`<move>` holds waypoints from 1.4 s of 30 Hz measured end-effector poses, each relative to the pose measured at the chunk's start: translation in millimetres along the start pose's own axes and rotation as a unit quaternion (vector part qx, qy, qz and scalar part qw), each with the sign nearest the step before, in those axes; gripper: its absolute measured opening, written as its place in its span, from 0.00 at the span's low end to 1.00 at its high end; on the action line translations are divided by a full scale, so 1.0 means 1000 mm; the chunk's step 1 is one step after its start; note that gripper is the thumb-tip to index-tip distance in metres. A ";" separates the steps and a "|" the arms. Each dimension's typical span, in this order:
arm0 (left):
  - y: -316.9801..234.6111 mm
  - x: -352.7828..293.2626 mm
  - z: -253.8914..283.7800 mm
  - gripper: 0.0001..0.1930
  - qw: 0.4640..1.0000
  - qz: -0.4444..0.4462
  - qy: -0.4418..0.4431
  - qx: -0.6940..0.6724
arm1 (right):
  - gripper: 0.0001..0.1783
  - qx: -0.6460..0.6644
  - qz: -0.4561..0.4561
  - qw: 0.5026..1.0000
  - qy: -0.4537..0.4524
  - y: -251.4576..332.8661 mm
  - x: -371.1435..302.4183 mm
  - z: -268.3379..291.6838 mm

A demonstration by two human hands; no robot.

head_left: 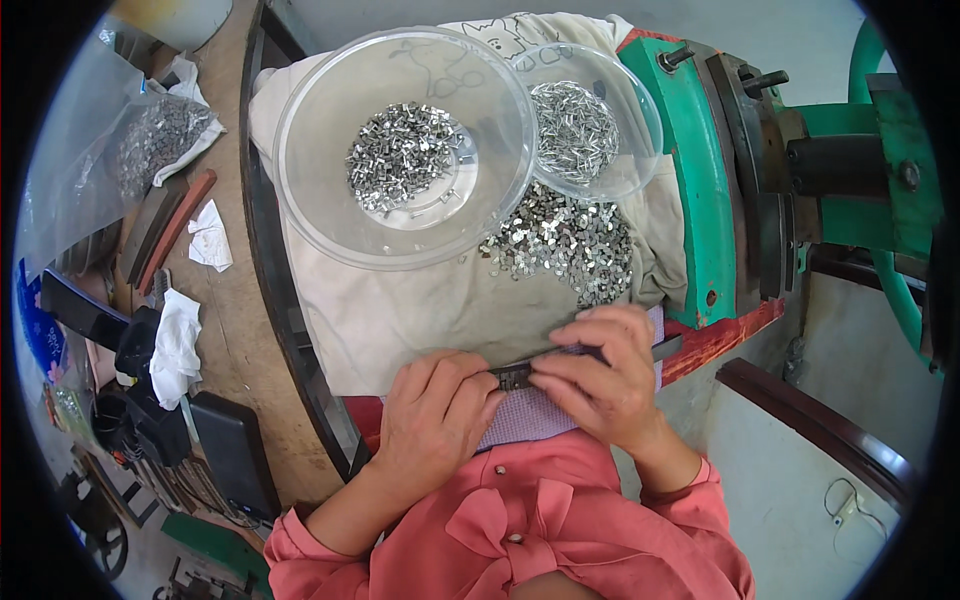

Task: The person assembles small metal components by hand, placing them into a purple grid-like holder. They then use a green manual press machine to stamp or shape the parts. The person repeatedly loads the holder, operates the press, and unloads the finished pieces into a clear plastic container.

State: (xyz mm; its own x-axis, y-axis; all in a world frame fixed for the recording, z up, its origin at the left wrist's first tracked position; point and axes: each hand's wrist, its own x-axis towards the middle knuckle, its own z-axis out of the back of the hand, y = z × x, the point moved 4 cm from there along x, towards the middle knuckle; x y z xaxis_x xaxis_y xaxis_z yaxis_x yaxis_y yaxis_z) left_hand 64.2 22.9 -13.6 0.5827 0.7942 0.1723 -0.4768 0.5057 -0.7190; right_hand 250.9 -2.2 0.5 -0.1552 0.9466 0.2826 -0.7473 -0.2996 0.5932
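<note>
Close in front of me, a dark narrow metal bar with small slots or parts along it lies between my hands. My left hand has its fingers curled and closed on the bar's left end. Over the right part is my right hand, with thumb and fingers bent against the bar; its far end shows past that hand. Whether the fingertips also pinch a tiny part is hidden. Just beyond lies a loose pile of small flat metal pieces on a beige cloth.
A large clear plastic bowl holds small bent metal pieces. Beside it, a smaller clear bowl contains thin metal pins. A green machine stands at right. The wooden table at left carries tissues, a black case and a bag of parts.
</note>
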 end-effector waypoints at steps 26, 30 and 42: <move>-0.003 0.009 -0.008 0.13 1.000 -0.006 -0.010 -0.006 | 0.13 -0.059 0.066 0.996 -0.015 -0.011 0.067 -0.019; -0.001 0.009 -0.007 0.13 1.000 0.004 -0.017 -0.022 | 0.13 -0.017 0.031 0.999 -0.008 0.000 0.034 0.004; -0.001 0.008 -0.008 0.18 1.000 0.003 0.018 0.006 | 0.13 -0.029 -0.009 1.000 -0.003 -0.011 0.017 0.000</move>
State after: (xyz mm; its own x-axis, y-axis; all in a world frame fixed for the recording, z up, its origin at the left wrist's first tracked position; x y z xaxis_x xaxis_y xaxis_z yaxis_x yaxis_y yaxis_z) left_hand 74.5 26.0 -16.8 0.6038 0.7842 0.1432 -0.4877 0.5055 -0.7118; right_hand 256.6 17.0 -0.9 -0.1385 0.9507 0.2773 -0.7860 -0.2759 0.5533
